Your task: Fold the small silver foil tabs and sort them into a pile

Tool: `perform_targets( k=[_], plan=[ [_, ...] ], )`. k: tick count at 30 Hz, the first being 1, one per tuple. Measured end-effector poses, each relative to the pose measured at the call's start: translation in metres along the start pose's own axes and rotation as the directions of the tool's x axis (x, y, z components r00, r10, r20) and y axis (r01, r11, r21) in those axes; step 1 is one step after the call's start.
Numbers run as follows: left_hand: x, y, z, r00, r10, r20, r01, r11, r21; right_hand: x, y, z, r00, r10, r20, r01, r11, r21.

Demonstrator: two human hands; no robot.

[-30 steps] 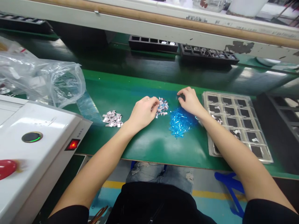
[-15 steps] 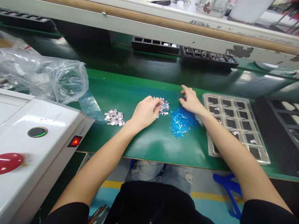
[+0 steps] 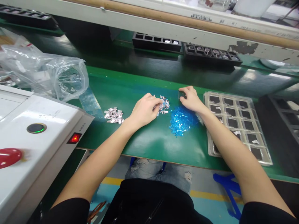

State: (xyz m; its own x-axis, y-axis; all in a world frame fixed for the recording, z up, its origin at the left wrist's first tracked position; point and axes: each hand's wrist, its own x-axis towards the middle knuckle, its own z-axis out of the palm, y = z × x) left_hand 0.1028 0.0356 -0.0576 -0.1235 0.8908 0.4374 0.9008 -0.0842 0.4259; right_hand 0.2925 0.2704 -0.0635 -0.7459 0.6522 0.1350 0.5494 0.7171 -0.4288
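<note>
My left hand point(image 3: 146, 109) is at the left edge of a pile of small silver-and-blue flat pieces point(image 3: 164, 104). Its thumb and forefinger are curled together; whatever they pinch is too small to make out. Beyond a heap of shiny blue film strips point(image 3: 182, 124), my right hand point(image 3: 191, 100) has its thumb and forefinger closed about a small dark, see-through flat piece point(image 3: 180, 95). Left of my left wrist lies a second pile of small pale flat pieces point(image 3: 114, 115).
A clear compartment tray point(image 3: 239, 124) with dark squares lies by my right forearm. On the left stand a white machine point(image 3: 53, 124) with a lit red switch point(image 3: 75, 138) and a clear plastic bag point(image 3: 42, 68). Black trays point(image 3: 156, 45) line the back under a shelf edge.
My right forefinger has bent down toward the thumb and onto the dark flat piece. My left hand stays by the pile, with only a slight shift of its fingers.
</note>
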Motion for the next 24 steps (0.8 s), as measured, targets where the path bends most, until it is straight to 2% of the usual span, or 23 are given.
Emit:
perform_targets(
  k=[5,8,11,14,18,24],
  plan=[
    [0.001,-0.004,-0.018,0.994,-0.018,-0.105,0.019,1.0,0.004,0.0,0.0,0.0,1.0,-0.007,-0.01,0.007,1.0,0.007],
    [-0.008,-0.011,-0.038,0.972,-0.129,-0.196,0.139,0.99,0.035,0.0,-0.001,0.0,1.0,-0.018,-0.021,0.019,1.0,0.013],
    [-0.03,-0.018,-0.059,0.931,-0.263,-0.254,0.296,0.95,0.097,0.0,-0.002,0.0,0.998,-0.03,-0.046,0.032,0.999,0.038],
    [-0.06,-0.021,-0.073,0.906,-0.352,-0.235,0.396,0.902,0.174,0.003,-0.002,0.003,0.995,-0.025,-0.097,0.031,0.997,0.066],
    [-0.093,-0.018,-0.079,0.905,-0.396,-0.156,0.424,0.87,0.251,0.008,0.0,0.009,0.982,-0.039,-0.186,0.06,0.993,0.106],
    [-0.114,-0.014,-0.077,0.897,-0.422,-0.132,0.442,0.851,0.284,0.007,-0.004,0.015,0.96,-0.026,-0.277,0.057,0.993,0.104]
  ],
)
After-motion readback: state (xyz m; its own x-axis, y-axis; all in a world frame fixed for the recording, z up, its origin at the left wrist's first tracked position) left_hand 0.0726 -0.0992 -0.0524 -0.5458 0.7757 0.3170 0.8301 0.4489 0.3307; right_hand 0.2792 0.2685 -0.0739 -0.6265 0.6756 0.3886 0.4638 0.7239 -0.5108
